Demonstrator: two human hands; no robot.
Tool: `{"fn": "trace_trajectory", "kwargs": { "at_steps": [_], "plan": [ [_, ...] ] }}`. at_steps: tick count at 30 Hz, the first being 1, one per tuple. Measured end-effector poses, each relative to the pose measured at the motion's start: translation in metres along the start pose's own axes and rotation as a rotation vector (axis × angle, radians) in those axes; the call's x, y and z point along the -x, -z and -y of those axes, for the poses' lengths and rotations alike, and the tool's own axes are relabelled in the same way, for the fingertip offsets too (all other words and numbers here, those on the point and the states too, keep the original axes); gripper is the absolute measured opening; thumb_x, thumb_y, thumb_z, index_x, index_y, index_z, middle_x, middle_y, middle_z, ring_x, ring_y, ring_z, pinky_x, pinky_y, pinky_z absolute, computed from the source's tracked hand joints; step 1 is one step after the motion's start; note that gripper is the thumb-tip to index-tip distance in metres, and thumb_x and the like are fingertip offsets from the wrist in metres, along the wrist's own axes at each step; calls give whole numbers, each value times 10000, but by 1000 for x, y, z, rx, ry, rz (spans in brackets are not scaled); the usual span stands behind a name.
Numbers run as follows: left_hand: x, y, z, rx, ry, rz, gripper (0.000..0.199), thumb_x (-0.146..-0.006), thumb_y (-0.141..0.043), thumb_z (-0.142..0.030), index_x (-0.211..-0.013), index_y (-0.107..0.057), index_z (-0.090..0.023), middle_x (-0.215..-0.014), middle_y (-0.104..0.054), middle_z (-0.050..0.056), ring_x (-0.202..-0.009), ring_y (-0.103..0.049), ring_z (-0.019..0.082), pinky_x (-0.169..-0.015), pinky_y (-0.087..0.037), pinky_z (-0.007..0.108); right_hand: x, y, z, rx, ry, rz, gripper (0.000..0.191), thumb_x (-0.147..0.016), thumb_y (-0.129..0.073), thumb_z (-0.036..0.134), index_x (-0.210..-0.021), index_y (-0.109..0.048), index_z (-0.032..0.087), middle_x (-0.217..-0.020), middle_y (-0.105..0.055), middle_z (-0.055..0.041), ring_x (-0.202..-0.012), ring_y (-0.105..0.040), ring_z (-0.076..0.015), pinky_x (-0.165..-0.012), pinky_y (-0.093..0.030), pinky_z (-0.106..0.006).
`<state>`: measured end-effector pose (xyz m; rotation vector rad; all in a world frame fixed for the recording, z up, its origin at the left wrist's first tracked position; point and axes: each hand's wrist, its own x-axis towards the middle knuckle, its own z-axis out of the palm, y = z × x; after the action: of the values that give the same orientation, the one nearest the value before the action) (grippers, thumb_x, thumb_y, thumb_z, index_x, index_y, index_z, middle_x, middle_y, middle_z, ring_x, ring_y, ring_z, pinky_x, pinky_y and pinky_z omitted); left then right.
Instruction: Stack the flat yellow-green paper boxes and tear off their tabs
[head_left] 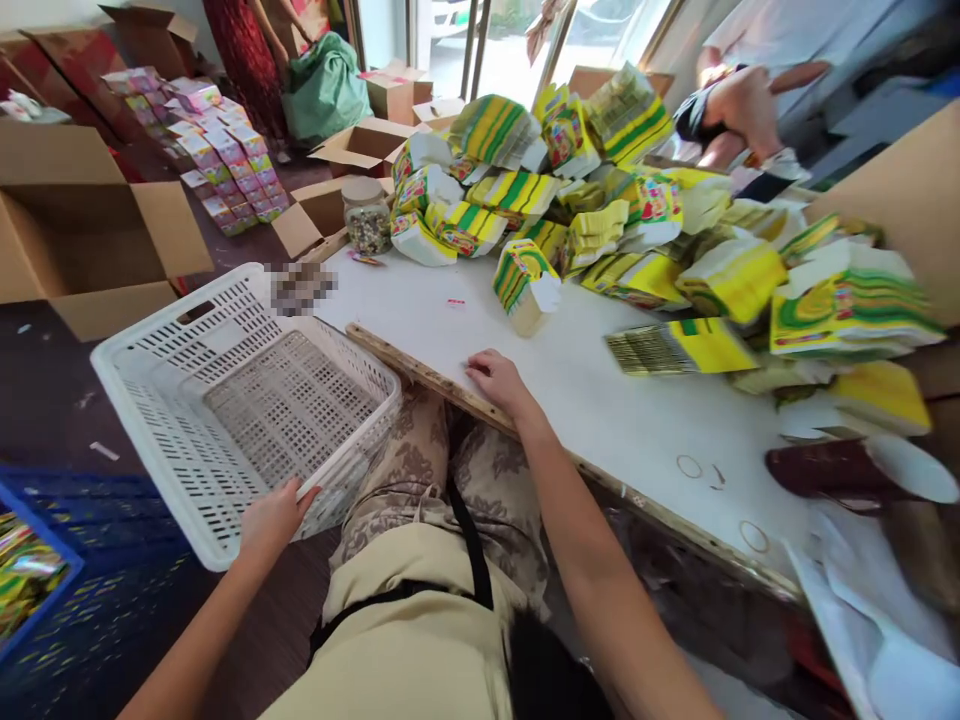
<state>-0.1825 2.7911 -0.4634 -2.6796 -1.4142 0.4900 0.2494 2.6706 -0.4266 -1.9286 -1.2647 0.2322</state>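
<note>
Fingers of my left hand [274, 520] are wrapped round the near rim of a white plastic basket [341, 455]. The basket stands tilted beside my left leg, its slatted floor in sight. My right hand [495, 380] rests at the near edge of the white tabletop [555, 375], fingers curled together; anything inside them is hidden. Beyond it on the table stands a folded stack of yellow and green packets [525, 280]. Further right lies another fanned stack of yellow packets [682, 346].
More yellow-green packet stacks [517, 195] heap along the table's far side, beside a lidded jar [367, 215]. Rubber bands [754, 537] and a dark red cup [825, 470] lie at right. Open cartons [82, 225] and a blue crate [82, 570] stand at left. Other people are beyond the table.
</note>
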Motion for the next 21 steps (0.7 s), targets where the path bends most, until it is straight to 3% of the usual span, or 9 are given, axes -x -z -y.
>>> {"fn": "trace_trajectory", "kwargs": {
  "at_steps": [6,8,11,13,15,17,19,21],
  "plan": [
    [0,1,0,-6,-23,-4,542,-977,-265,-557,-964,-639,-164,-861,-736,148,-820,-715,318,-618,-452,312,-2,1,7,-6,52,-129,164,-857,-562,239,-894,-705,166,-922,-657,-72,-791,-599,-161,-751,-490,-287],
    [-1,1,0,-13,-31,5,538,-980,-259,-544,-974,-639,-164,-878,-739,153,-830,-717,324,-626,-469,326,-5,6,9,13,68,-279,221,-898,-500,276,-943,-686,166,-958,-642,-92,-848,-601,-178,-799,-495,-311],
    [-4,-1,2,10,-33,31,521,-982,-253,-521,-1009,-636,-168,-907,-743,156,-863,-718,338,-670,-498,366,-16,24,7,90,86,-633,271,-896,-495,337,-1046,-646,169,-1039,-615,-120,-992,-576,-224,-926,-469,-378],
    [-7,-5,4,61,-33,83,502,-981,-257,-499,-1022,-635,-173,-909,-747,150,-881,-717,351,-709,-513,407,-29,42,0,145,28,-842,337,-869,-512,366,-1121,-605,163,-1107,-591,-144,-1082,-537,-257,-988,-432,-431],
    [-10,-9,6,123,-29,145,478,-974,-276,-478,-1018,-644,-177,-922,-749,147,-907,-717,347,-756,-519,429,-49,63,-9,151,-102,-930,413,-839,-534,392,-1171,-565,148,-1169,-571,-171,-1134,-507,-287,-1018,-400,-476],
    [-13,-12,7,169,-41,173,434,-960,-315,-442,-1043,-656,-187,-974,-747,144,-942,-715,325,-789,-524,417,-70,83,-16,90,-312,-847,498,-812,-570,415,-1222,-526,136,-1263,-537,-197,-1209,-464,-306,-1044,-371,-485],
    [-15,-14,8,198,-55,183,394,-931,-368,-419,-1083,-665,-208,-1026,-741,137,-965,-714,308,-803,-530,403,-90,100,-21,-3,-527,-675,570,-793,-611,452,-1252,-504,131,-1322,-515,-208,-1275,-426,-311,-1052,-372,-458],
    [-17,-16,9,213,-79,186,374,-883,-440,-425,-1110,-675,-242,-1082,-732,126,-973,-714,306,-815,-535,405,-105,112,-23,-99,-671,-522,558,-800,-619,510,-1207,-535,137,-1246,-579,-195,-1229,-495,-300,-988,-440,-412]
  ]
}}
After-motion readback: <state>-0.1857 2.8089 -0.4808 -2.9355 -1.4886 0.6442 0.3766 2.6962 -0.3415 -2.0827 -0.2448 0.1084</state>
